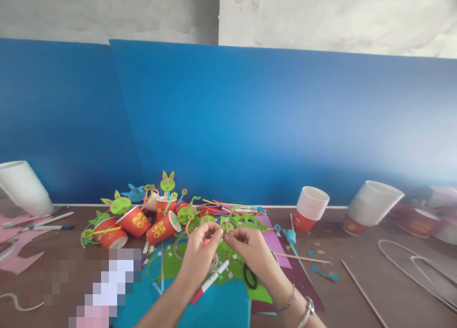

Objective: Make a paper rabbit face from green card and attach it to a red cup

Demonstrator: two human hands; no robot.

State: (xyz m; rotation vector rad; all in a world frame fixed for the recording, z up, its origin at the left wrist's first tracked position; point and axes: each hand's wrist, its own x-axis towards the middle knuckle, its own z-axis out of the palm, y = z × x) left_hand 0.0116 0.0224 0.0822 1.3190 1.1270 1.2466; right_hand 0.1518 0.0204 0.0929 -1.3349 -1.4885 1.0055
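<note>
My left hand (pixel 202 248) and my right hand (pixel 250 252) meet over the craft materials, thumbs and fingertips pinched and almost touching. Whatever lies between the fingertips is too small to make out. Below them, a white marker with a red cap (pixel 210 281) lies slantwise across green paper (pixel 233 284) and blue paper (pixel 210 304). A roll of clear tape (pixel 214 261) shows partly beside my left hand. The dark handle of a pair of scissors (pixel 250 276) sticks out beneath my right wrist. Small white paper bits are scattered around.
Red paper cups (pixel 134 222) with green animal-face cutouts (pixel 167 181) cluster at the back left. A stack of paper cups (pixel 311 209) stands at the back right, near a white container (pixel 373 208). Wooden sticks (pixel 362 290) lie on the brown table. Behind rises a blue partition (pixel 228 123).
</note>
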